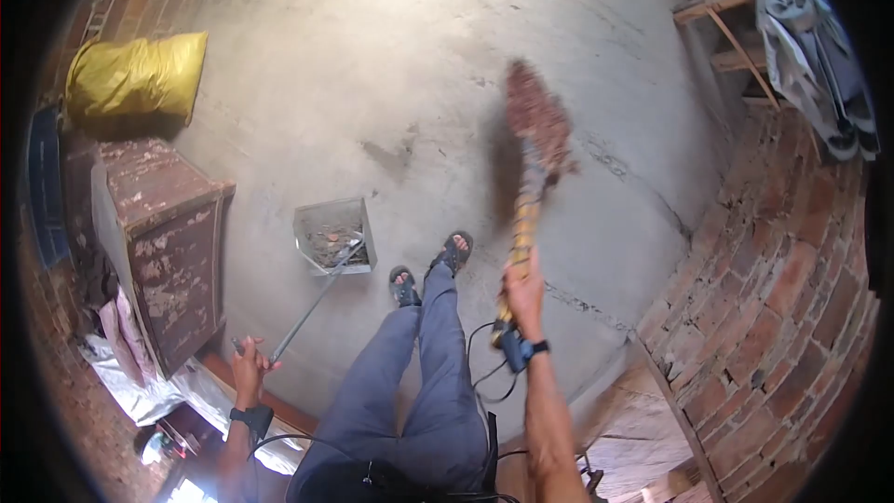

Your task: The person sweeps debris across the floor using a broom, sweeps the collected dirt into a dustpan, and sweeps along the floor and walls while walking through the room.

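My right hand (524,300) is wrapped round the yellow-and-black banded handle of a broom (529,196). Its reddish-brown bristles point away from me, raised or close over the floor; I cannot tell which. At the lower left, my left hand (250,368) grips the long thin handle of a dustpan (298,235). The metal pan stands on the floor ahead of my feet, with dirt and debris (333,240) inside. Both wrists carry dark bands.
A worn brown cabinet (172,261) stands on the left, with a yellow sack (140,79) beyond it. Brick walls (782,289) edge the concrete floor (372,56). Wooden shelving (717,5) and hanging cloth (805,47) are at the upper right. A dark cable hangs near my right wrist.
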{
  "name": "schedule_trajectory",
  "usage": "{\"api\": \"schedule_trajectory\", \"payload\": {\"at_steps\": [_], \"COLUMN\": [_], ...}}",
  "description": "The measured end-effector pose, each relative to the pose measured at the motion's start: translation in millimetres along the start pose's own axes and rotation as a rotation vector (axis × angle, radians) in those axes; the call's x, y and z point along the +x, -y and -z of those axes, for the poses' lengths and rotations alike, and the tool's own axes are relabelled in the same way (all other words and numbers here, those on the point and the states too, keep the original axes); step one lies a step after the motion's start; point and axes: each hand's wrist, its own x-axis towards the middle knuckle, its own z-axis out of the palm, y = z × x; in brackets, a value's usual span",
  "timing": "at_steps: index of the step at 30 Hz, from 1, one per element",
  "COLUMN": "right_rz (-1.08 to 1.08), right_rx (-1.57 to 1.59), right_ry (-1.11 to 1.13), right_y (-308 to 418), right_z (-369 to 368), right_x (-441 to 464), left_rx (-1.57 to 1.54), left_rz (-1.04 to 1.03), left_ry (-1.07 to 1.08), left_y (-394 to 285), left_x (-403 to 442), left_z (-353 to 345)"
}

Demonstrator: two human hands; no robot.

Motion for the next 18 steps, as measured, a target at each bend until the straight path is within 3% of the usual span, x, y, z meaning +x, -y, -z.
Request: {"api": "schedule_trajectory", "payload": {"at_steps": [4,7,11,13,17,18], "right_rz": [0.008,-0.034,0.079,0.246,-0.065,-0.048], "right_rx": [-0.009,0.026,-0.197,-0.334,-0.175,-0.183], "right_ry": [-0.075,-0.044,0.107,0.114,0.287,0.292], "right_y": [34.9,22.1,-19.1,-71.9,-33.3,-19.6], "right_z": [35.5,3.4,-72.5,-102.3,-102.1,-93.3], "right_x": [133.6,176.0,82.1,47.9,-34.4,-52.3], "left_rx": [-0.054,-0.097,-0.113,-0.116,-0.138,-0.132], "left_rz": [0.066,0.079,0.076,0.092,0.075,0.086], "left_ry": [-0.026,0.009,-0.005,0.002,0.015,0.017], "left_y": [42.6,62.4,91.4,100.7,119.1,123.6], "left_x": [-13.6,-15.9,-34.0,-40.6,-50.3,-53.8], "left_z": [2.2,-12.5,-15.6,-15.1,-3.3,0.8]}}
